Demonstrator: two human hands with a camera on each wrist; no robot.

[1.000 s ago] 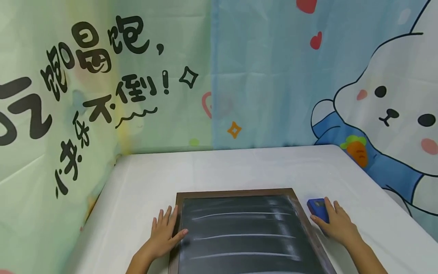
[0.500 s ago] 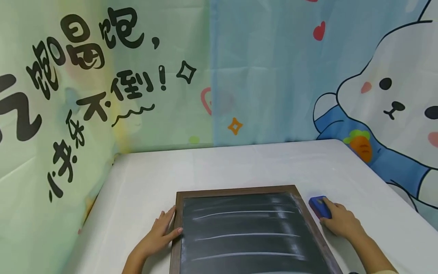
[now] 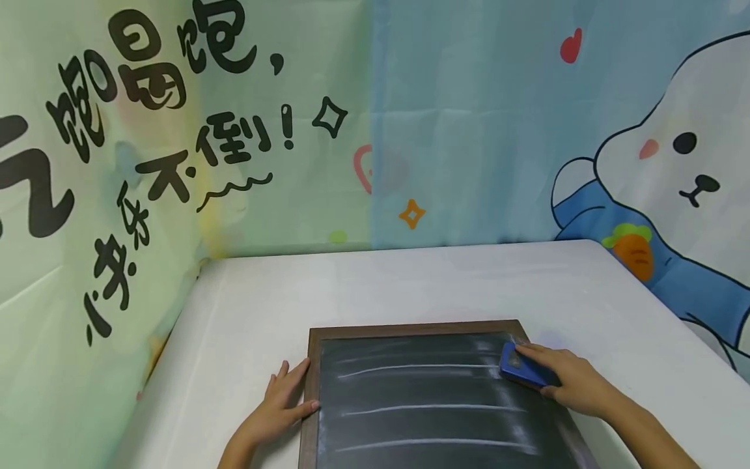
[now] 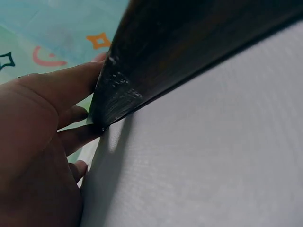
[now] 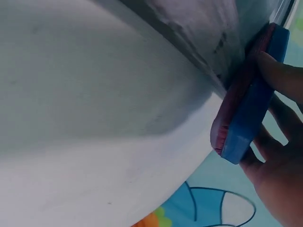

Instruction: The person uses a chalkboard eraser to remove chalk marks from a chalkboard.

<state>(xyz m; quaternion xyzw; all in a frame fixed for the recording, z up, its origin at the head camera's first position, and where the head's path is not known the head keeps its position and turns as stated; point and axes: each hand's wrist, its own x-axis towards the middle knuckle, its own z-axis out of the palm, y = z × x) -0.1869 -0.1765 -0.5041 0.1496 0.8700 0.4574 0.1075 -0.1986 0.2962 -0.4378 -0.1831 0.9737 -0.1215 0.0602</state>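
1. So the right hand (image 3: 577,384) has a proper grip on a blue rectangular block eraser with a dark reddish pad (image 3: 527,371), thumb on one side and fingers on the other.
2. That eraser's over the upper right edge of a dark chalkboard with a brown wooden frame (image 3: 422,387), pad side toward it. Can't tell if the whole pad is touching.
3. Left hand (image 3: 275,410) isn't clenched: fairly straight fingers at the frame's left outer edge, thumb laid across the top.
4. Thin white chalk lines (image 3: 433,407) run sideways across the board, plus whitish smears down its right side.
5. It's all on a white surface (image 3: 351,293), with a green and blue printed cloth backdrop (image 3: 469,130) behind.
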